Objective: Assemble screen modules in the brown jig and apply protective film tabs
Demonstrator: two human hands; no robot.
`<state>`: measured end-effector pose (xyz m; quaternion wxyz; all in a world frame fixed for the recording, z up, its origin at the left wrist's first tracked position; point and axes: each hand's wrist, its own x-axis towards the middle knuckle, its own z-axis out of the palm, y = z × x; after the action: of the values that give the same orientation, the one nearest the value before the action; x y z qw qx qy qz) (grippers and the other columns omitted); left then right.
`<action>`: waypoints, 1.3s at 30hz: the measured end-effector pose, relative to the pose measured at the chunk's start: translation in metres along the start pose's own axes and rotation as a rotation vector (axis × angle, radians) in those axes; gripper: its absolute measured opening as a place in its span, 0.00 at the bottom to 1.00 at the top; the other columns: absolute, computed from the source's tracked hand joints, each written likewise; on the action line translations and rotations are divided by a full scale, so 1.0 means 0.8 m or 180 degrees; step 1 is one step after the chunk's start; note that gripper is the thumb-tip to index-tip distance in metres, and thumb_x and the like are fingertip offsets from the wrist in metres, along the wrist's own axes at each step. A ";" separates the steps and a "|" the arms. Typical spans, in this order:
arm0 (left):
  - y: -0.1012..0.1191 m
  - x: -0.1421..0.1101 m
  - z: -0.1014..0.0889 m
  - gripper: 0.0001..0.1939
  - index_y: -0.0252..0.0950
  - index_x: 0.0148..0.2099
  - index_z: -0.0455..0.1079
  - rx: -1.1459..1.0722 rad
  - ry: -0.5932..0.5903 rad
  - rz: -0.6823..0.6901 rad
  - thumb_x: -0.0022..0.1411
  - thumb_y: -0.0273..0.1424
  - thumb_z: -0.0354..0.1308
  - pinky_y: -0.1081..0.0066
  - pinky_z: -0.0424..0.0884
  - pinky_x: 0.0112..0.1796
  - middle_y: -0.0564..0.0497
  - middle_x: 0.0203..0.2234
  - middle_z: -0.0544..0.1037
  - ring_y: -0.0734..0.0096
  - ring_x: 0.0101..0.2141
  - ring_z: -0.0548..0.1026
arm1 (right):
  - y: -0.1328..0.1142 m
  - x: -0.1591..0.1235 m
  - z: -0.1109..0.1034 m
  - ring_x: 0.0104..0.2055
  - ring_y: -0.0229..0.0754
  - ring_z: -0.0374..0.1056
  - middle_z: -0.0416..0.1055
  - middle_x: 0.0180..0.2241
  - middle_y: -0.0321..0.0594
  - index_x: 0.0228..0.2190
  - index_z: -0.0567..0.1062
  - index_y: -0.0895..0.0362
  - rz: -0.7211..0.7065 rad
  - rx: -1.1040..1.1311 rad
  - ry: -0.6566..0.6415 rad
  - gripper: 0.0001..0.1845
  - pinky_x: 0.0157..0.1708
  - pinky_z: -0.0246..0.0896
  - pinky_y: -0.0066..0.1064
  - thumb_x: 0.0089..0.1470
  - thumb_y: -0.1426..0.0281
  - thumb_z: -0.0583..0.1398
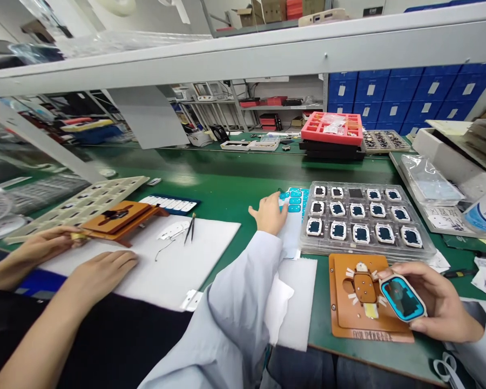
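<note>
Here's the right hand [437, 305] with the piece: a white-framed module with a blue rim [403, 298], clamped in the grip, thumb along the top edge and fingers curled beneath, dark window turned up toward the camera. Its long axis slants from upper left to lower right, and it's held just over the right edge of an orange jig [344, 302] lying on the green surface [235, 178]. The right hand is right there on it, while the left hand [269, 213] is well apart, out ahead across the surface. That grip is open, fingers spread, the hand touching a sheet of blue pads [289, 237] right beside a clear tray [366, 251] of similar frames [315, 227]. Over on the far left, a co-worker's hands [44, 246] sit at a second orange jig [115, 219], clear of all this.
</note>
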<state>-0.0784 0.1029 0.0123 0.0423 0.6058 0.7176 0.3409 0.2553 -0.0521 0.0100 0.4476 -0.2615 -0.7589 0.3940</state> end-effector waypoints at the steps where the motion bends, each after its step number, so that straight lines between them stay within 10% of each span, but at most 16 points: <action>1: 0.001 0.000 -0.003 0.18 0.37 0.55 0.70 -0.0149 0.0139 0.0111 0.63 0.30 0.56 0.25 0.39 0.57 0.38 0.54 0.74 0.43 0.58 0.66 | 0.000 0.000 0.000 0.49 0.49 0.74 0.76 0.46 0.46 0.55 0.69 0.45 0.0012 0.0026 0.0013 0.26 0.47 0.72 0.33 0.56 0.56 0.65; 8: 0.035 -0.041 -0.026 0.18 0.36 0.38 0.77 -0.1538 -0.0223 0.1746 0.65 0.43 0.53 0.59 0.73 0.47 0.43 0.36 0.81 0.60 0.42 0.78 | 0.006 0.005 0.000 0.47 0.51 0.75 0.76 0.47 0.48 0.54 0.69 0.47 -0.0002 0.0164 0.0208 0.27 0.45 0.73 0.36 0.54 0.58 0.67; 14: 0.073 -0.099 -0.033 0.14 0.39 0.40 0.78 -0.2231 -0.1549 0.3249 0.65 0.42 0.56 0.52 0.62 0.54 0.48 0.30 0.83 0.63 0.39 0.75 | 0.007 0.011 -0.001 0.44 0.49 0.76 0.75 0.46 0.48 0.51 0.71 0.51 0.0060 0.0063 0.0420 0.27 0.42 0.72 0.35 0.52 0.58 0.68; 19: 0.077 -0.111 -0.030 0.12 0.40 0.44 0.77 -0.1987 -0.1986 0.3392 0.64 0.40 0.58 0.49 0.50 0.58 0.50 0.37 0.83 0.63 0.43 0.73 | 0.005 0.012 -0.001 0.42 0.49 0.75 0.75 0.44 0.47 0.50 0.71 0.52 0.0240 0.0094 0.0471 0.29 0.41 0.72 0.36 0.50 0.55 0.69; 39: 0.078 -0.125 -0.027 0.16 0.38 0.40 0.75 -0.0977 -0.0689 0.4714 0.66 0.44 0.53 0.50 0.50 0.56 0.50 0.44 0.82 0.62 0.42 0.69 | 0.006 0.011 -0.002 0.42 0.48 0.75 0.76 0.44 0.47 0.50 0.72 0.52 0.0215 0.0062 0.0472 0.29 0.42 0.72 0.34 0.49 0.55 0.69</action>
<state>-0.0104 0.0059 0.0272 -0.0434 0.9462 0.0604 0.3149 0.2531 -0.0425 0.0104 0.4916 -0.3111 -0.7106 0.3957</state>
